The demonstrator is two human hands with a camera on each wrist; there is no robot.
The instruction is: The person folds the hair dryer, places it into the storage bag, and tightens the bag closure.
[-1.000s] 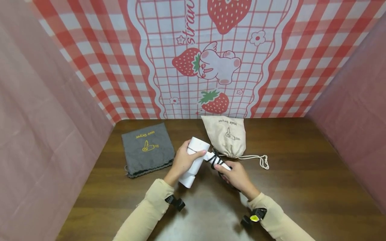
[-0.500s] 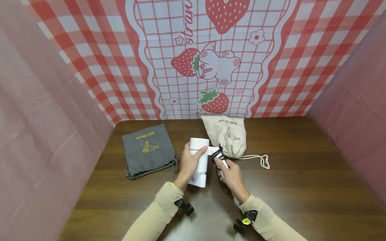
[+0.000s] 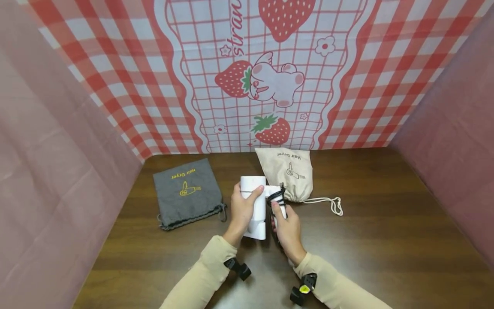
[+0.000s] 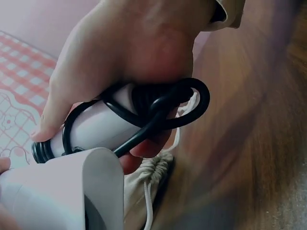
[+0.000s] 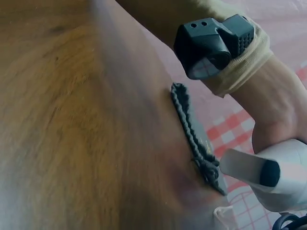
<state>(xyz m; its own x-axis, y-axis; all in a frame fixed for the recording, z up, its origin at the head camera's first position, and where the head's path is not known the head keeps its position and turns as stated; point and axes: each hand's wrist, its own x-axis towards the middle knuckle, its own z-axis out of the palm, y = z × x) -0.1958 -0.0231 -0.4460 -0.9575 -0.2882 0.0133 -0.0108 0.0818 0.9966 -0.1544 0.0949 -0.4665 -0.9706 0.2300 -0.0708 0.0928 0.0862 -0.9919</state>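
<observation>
A white hair dryer [image 3: 252, 183] is held between both hands above the table's middle. My left hand [image 3: 241, 211] grips its barrel, thumb across the near face. My right hand [image 3: 288, 229] holds the handle, which a black cord [image 3: 275, 196] winds round. In the left wrist view the right hand [image 4: 129, 52] curls over the handle [image 4: 98, 127] and looped cord, with the barrel [image 4: 57, 187] in front. The right wrist view shows the left hand [image 5: 280, 120] at the dryer's nozzle [image 5: 242, 165]; the right hand is out of that view.
Flat on the left of the table lies a grey drawstring bag [image 3: 188, 193] printed "Hair Dryer". Behind the dryer rests a cream drawstring bag [image 3: 287, 171], its white cord [image 3: 328, 201] trailing right. A checked strawberry cloth [image 3: 278, 81] hangs at the back, with pink cloths at both sides.
The hair dryer has turned from a slant to nearly straight up and down, its handle swinging alongside the barrel. My right hand has moved left; the left hand has moved slightly right. Both bags stay put.
</observation>
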